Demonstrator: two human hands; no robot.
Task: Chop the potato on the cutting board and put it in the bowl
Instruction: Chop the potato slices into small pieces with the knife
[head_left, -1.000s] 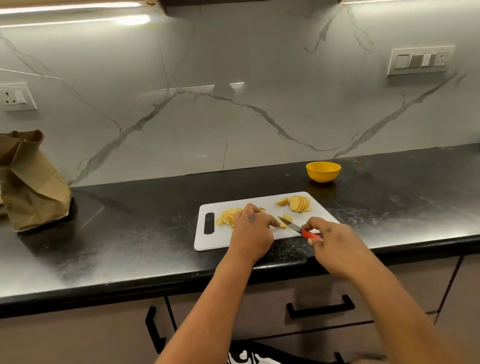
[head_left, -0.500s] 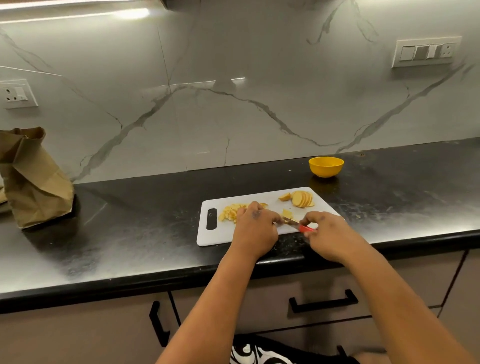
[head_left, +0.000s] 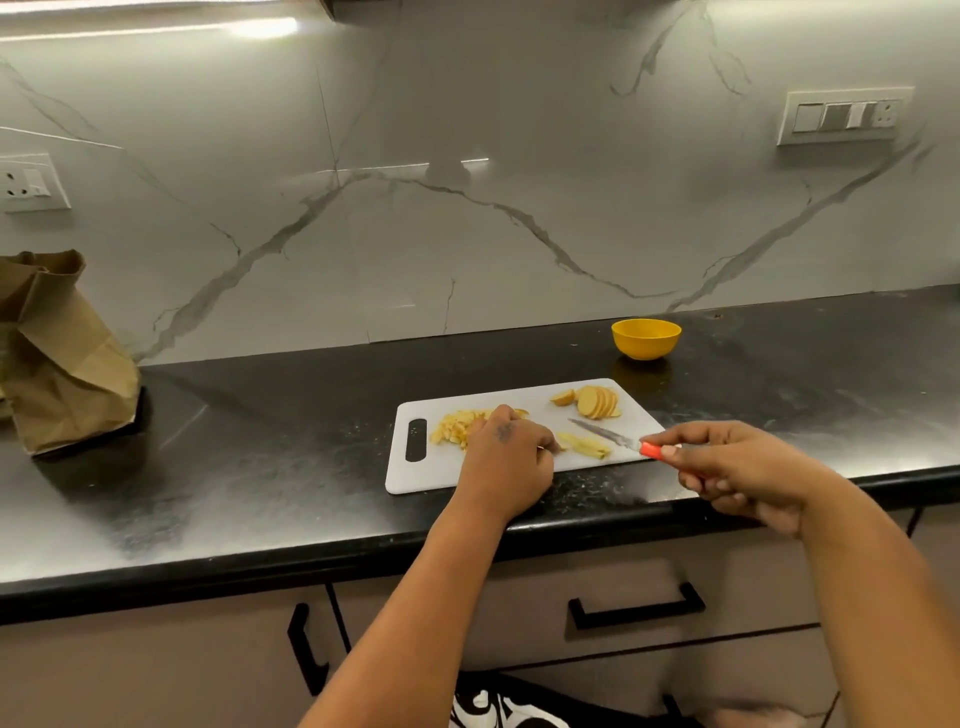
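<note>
On the black desk (head_left: 260, 467), from the head view, I see a white cutting board (head_left: 415, 475) lying near the front edge, its handle slot toward my left. My left hand (head_left: 506, 457) rests on the board, fingers curled down at the board surface beside a few thin potato strips (head_left: 584, 445); whether the fingertips pinch a strip I cannot tell. Behind that hand sits a pile of chopped potato pieces (head_left: 457, 426), partly hidden by the knuckles. At the board's far right corner I see a fanned row of round potato slices (head_left: 597, 401) with one end piece just beside it.

My right hand (head_left: 748, 473) is off the board's right end, above the desk edge, fingers and thumb pinching the red handle of a small knife (head_left: 618, 440). The blade points left over the board and looks clear of the strips, just beyond them.

Well behind the board's right corner stands a yellow bowl (head_left: 645, 339); its inside is not visible to me. Far to the left a crumpled brown paper bag (head_left: 62, 358) stands on the desk against the marble wall.
</note>
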